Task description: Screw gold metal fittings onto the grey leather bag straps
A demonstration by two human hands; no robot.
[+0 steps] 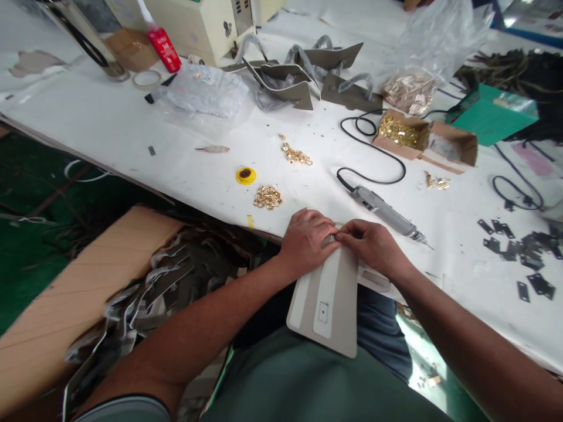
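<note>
At the desk edge, left hand and right hand are both pinching the beige panel's top, its overhanging lower end risking a slide lapward if either pinch is loosening.

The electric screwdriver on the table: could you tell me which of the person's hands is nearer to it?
The right hand, just below the electric screwdriver. The left hand lies farther off, beyond the right; both pinch the beige panel.
</note>
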